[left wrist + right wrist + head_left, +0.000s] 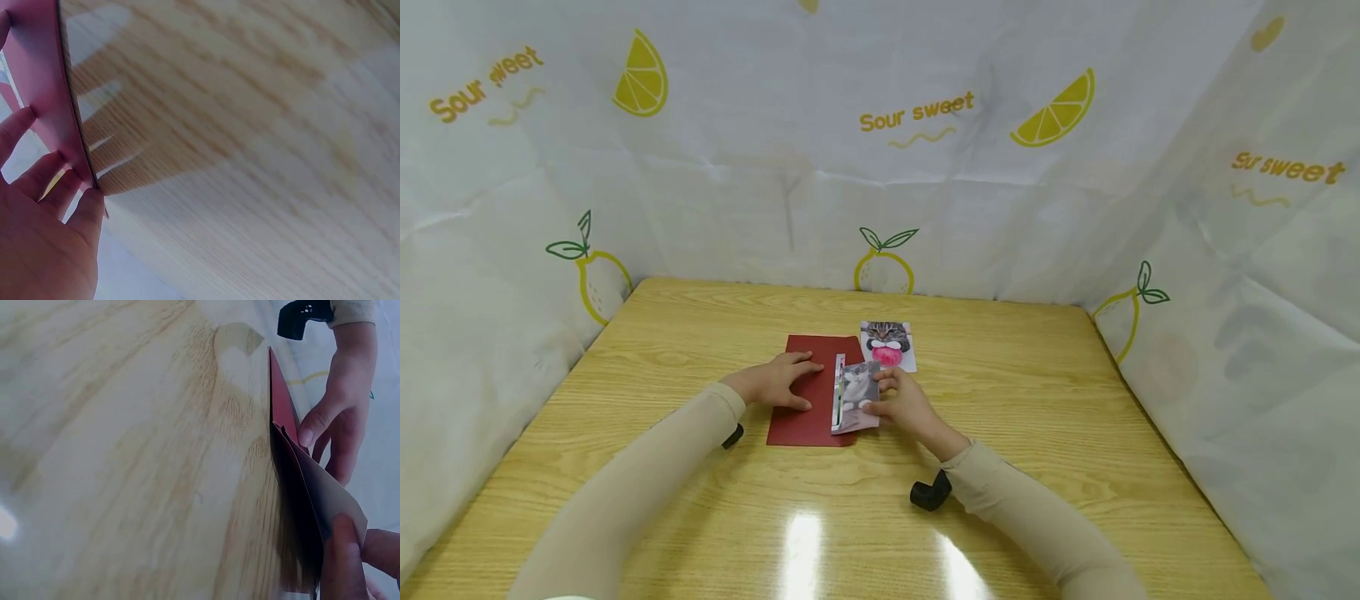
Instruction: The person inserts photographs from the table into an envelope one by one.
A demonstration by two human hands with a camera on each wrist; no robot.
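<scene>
On the table lies a flat red paper piece, envelope-like in shape. My left hand rests on its left part with fingers spread; the left wrist view shows the fingertips touching its edge. A cat photo card slants over the right side of the red piece. Between thumb and fingers, my right hand pinches that card's right edge, seen as a raised pale sheet in the right wrist view. Along its left side shows a white-edged strip, apparently another picture.
Behind the held card, a picture of a tabby cat with a pink ball lies on the wooden table. Black wrist-worn pieces sit at both wrists. A white lemon-print cloth surrounds the table's back and sides.
</scene>
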